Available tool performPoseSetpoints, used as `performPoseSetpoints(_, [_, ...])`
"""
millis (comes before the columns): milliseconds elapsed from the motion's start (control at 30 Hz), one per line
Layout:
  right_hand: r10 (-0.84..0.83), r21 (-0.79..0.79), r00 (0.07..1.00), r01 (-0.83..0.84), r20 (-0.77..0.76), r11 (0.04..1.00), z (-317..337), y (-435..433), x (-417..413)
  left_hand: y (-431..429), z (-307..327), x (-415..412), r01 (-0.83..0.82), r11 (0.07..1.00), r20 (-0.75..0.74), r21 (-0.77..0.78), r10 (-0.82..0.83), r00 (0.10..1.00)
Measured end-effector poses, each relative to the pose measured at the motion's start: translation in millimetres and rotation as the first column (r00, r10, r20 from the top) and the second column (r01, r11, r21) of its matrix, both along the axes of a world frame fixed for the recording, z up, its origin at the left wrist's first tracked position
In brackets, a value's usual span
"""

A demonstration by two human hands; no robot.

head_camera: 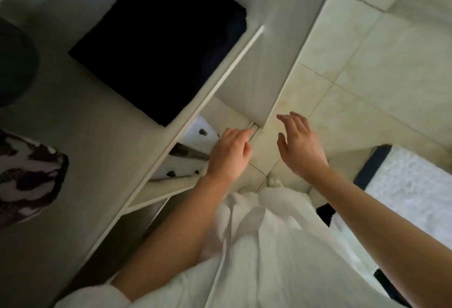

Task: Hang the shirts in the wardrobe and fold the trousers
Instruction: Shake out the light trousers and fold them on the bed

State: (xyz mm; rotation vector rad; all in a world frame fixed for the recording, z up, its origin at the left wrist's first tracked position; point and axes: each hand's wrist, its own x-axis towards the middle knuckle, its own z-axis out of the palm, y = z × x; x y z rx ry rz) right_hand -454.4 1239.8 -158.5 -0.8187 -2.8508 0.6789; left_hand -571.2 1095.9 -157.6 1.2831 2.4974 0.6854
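Observation:
A dark, folded garment (161, 53) lies flat on a pale wardrobe shelf (102, 151). A black-and-white patterned garment (27, 175) shows at the left edge, above the shelf. On a lower level lies a white cloth with dark spots (188, 153). My left hand (230, 153) hovers by the shelf's front edge, fingers loosely curled, holding nothing. Just right of it, over the floor, my right hand (300, 146) has relaxed, spread fingers and is empty too. Both hands are apart from every garment.
The wardrobe's white side panel (249, 82) runs down to the pale tiled floor (381, 68). A white textured mat with a dark border (411, 190) lies at the right. A dark rounded shape (14, 63) hangs at the left. My white clothing (269, 254) fills the bottom.

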Motion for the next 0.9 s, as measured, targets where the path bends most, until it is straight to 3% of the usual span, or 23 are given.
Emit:
performPoseSetpoints(400, [-0.473, -0.108, 0.866, 0.492, 0.162, 0.864, -50, -64, 141, 22, -34, 52, 0.425, 0.882, 0.141, -0.206, -0.403, 0.904])
performPoseSetpoints(600, [-0.692, -0.156, 0.673, 0.737, 0.261, 0.658, -65, -105, 219, 36, -51, 120, 0.609, 0.745, 0.183, -0.273, -0.581, 0.793])
performPoseSetpoints(900, [-0.803, -0.201, 0.39, 0.921, 0.451, 0.334, -88, -195, 361, 29, -71, 274, 0.802, 0.478, 0.227, -0.359, -0.789, 0.572])
